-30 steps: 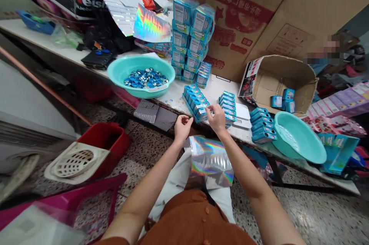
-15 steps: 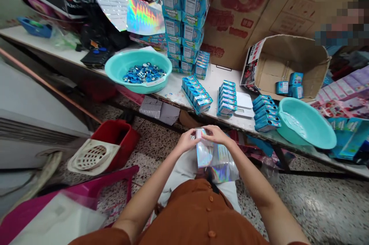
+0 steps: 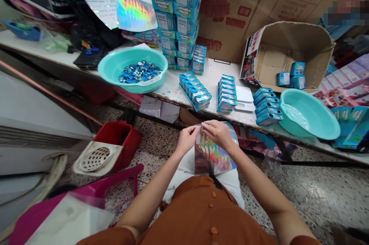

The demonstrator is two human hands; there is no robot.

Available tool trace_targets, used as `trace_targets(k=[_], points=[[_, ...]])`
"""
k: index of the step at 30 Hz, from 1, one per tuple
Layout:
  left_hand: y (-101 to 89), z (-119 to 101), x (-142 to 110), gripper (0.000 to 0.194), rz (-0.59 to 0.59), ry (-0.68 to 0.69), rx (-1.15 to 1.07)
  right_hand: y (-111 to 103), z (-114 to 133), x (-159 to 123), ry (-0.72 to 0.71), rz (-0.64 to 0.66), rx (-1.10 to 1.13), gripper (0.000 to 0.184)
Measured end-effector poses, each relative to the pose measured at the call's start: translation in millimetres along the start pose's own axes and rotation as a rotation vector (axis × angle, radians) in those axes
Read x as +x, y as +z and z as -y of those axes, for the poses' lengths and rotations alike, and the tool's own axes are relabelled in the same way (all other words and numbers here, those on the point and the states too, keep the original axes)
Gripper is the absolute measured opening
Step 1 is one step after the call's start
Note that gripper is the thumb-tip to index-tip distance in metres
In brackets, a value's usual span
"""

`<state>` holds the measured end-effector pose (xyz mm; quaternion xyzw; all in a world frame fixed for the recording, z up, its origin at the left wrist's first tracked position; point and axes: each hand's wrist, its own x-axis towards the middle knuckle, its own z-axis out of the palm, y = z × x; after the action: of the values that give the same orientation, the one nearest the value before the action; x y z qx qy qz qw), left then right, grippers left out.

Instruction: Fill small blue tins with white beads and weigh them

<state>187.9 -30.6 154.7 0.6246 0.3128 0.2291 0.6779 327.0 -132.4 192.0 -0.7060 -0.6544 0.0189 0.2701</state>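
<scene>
A shiny holographic sheet (image 3: 216, 158) rests across my lap, its surface throwing rainbow reflections. At its upper left corner, my left hand (image 3: 186, 139) pinches the edge between thumb and fingers. My right hand (image 3: 218, 134) lies over the upper edge, fingertips closed on it close to the left hand's fingers. Part of the sheet is hidden beneath the right hand. Beyond the hands, on the white table (image 3: 165, 95), stand a row of small blue boxes (image 3: 196, 91) and a second row (image 3: 227, 94).
A turquoise basin (image 3: 105, 70) holds metallic blue-and-silver pieces. Stacked caramel boxes (image 3: 186, 16) stand behind. Rightward are a white scale (image 3: 244, 97), more blue boxes (image 3: 267, 106), another basin (image 3: 325, 122) and an open carton (image 3: 314, 32). A red bin (image 3: 132, 147) stands left on the floor.
The sheet has turned on my lap and now shows a broad rainbow face. My right hand has flattened over its upper edge; my left hand still pinches the corner. The view has shifted slightly.
</scene>
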Motion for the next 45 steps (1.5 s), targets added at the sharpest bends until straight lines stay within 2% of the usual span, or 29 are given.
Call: trace_targets(k=[3,6,16,22,25,28,31,34,37,41,45], points=[[-1.5,-2,-1,0.035,-0.032,-0.010,0.020,2,6,-5,-0.033,-0.005,-0.102,0.029],[-2.4,-4,-3,0.036,-0.040,-0.019,0.046,7,10,-11,-0.035,-0.013,-0.113,0.028],[-2.9,-4,1,0.036,-0.027,-0.009,0.084,6,12,-2,0.070,-0.097,0.104,0.013],[-10.1,9,11,0.032,-0.121,-0.045,0.079,-16,11,13,0.096,0.043,0.267,0.009],[-15.2,17,14,0.029,-0.118,-0.039,0.100,-37,7,36,0.158,0.065,0.382,0.013],[-18.7,25,16,0.025,-0.047,0.051,0.183,-56,-2,75,0.291,-0.057,0.469,0.018],[-20.1,35,18,0.022,0.040,0.121,0.252,-64,-17,119,0.407,-0.163,0.592,0.025],[-19.8,43,20,0.021,0.063,0.080,0.243,-60,-33,158,0.486,-0.188,0.698,0.030],[-19.2,44,23,0.025,0.067,0.047,0.213,-47,-45,185,0.534,-0.153,0.747,0.031],[-19.9,39,30,0.026,0.148,0.161,0.199,-28,-53,206,0.598,-0.053,0.735,0.028],[-22.0,34,41,0.022,0.222,0.235,0.177,-16,-59,214,0.691,-0.036,0.701,0.026]])
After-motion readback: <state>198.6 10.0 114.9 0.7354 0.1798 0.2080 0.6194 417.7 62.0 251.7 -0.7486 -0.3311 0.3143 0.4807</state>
